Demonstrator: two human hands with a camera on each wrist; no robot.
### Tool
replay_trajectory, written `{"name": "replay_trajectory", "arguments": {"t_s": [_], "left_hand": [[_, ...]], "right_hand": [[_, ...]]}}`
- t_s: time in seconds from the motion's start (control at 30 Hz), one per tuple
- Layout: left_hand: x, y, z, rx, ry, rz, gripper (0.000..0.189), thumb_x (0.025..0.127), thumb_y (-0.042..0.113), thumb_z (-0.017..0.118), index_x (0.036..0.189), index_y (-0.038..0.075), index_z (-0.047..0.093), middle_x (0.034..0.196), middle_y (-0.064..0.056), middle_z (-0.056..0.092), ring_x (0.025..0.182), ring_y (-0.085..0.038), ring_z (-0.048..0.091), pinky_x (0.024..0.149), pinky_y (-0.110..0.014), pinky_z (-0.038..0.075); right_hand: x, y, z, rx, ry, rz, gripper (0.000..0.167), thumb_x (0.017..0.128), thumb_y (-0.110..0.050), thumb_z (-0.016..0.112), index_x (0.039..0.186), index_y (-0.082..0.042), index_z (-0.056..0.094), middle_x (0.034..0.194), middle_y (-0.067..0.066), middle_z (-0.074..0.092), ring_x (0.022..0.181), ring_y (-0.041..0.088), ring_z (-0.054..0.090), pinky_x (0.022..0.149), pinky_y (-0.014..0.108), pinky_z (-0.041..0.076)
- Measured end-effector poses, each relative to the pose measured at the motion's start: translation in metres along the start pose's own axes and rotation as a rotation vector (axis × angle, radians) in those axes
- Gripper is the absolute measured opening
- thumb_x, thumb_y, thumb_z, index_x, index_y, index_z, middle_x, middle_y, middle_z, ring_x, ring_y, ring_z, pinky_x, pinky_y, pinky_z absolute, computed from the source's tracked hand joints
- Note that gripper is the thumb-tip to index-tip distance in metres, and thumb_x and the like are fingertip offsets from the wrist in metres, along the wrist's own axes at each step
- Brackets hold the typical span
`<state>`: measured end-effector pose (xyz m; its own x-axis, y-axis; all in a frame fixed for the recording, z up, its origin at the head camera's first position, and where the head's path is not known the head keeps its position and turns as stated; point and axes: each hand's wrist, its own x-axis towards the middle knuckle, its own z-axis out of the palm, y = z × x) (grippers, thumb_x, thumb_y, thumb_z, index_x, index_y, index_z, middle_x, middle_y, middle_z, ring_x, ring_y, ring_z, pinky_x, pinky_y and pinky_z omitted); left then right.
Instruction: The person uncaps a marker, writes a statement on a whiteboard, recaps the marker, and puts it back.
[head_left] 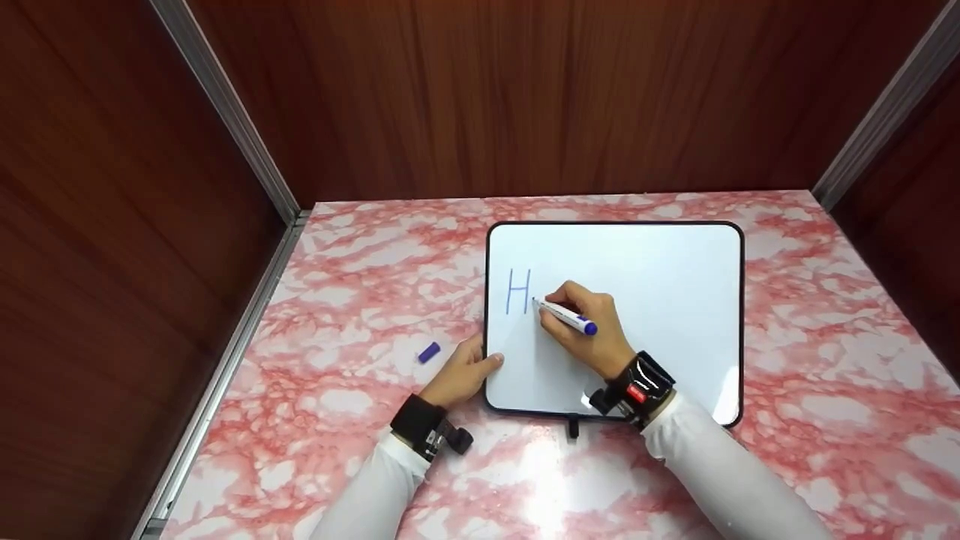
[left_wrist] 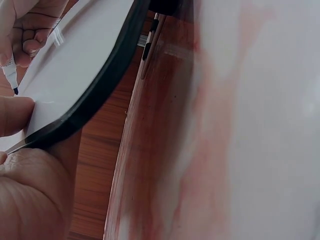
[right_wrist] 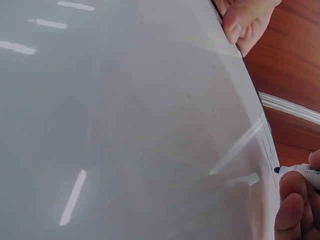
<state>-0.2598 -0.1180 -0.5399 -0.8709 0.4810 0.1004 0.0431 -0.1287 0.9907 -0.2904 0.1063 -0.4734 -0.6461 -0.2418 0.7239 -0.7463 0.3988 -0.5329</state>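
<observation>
A whiteboard (head_left: 660, 277) with a black rim lies on the table, a blue letter H (head_left: 518, 291) drawn at its upper left. My right hand (head_left: 589, 326) pinches a white marker (head_left: 568, 316) with a blue end; its dark tip is right at the board, just right of the H. In the right wrist view the marker (right_wrist: 305, 170) sits between thumb and fingers. My left hand (head_left: 463, 371) grips the board's left edge, thumb on the white face and the other fingers partly hidden beyond the rim. In the left wrist view the thumb (left_wrist: 15, 115) lies over the board's corner.
A blue marker cap (head_left: 429, 352) lies on the table left of the board. Near the board's lower edge is a small black piece (head_left: 573, 427). The red-and-white marbled table (head_left: 360, 300) is bounded by dark wood panels (head_left: 495, 97) at the back and sides.
</observation>
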Motion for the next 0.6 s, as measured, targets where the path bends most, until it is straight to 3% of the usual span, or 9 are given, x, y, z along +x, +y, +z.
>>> {"name": "replay_trajectory", "arguments": {"t_s": [0.6], "left_hand": [[0.0005, 0.0, 0.0006, 0.01, 0.009, 0.005, 0.043, 0.098, -0.004, 0.044, 0.14, -0.006, 0.041, 0.125, -0.022, 0.06, 0.107, -0.03, 0.062, 0.09, -0.043, 0.053]], "right_hand": [[-0.0033, 0.0014, -0.0019, -0.026, 0.004, 0.007, 0.009, 0.077, -0.007, 0.074, 0.081, -0.007, 0.066, 0.074, -0.002, 0.068, 0.057, 0.007, 0.056, 0.048, 0.022, 0.045]]}}
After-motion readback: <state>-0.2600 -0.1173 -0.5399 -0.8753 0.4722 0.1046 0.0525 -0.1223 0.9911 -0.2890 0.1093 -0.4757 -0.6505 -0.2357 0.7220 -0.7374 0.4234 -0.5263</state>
